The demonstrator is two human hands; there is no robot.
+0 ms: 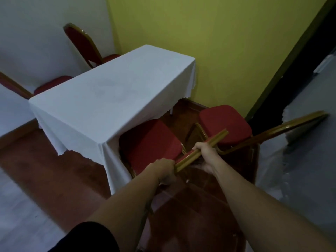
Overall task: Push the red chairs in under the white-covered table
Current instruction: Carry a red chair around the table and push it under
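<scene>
A red-cushioned chair (152, 142) with a gold metal frame stands at the near side of the white-covered table (101, 99), its seat partly under the cloth. My left hand (164, 170) and my right hand (206, 151) both grip the top rail of its backrest. A second red chair (224, 122) stands to the right of it, out from the table, its gold backrest frame reaching right. Two more red chairs sit at the table's far side: one (83, 44) at the back and one (52, 84) at the left.
A yellow-green wall (218, 42) runs behind the table's right end. Another white-draped surface (300, 142) is close on the right, beside the second chair. The floor (54, 170) is dark red-brown wood. White cloth (11, 110) also shows at the left edge.
</scene>
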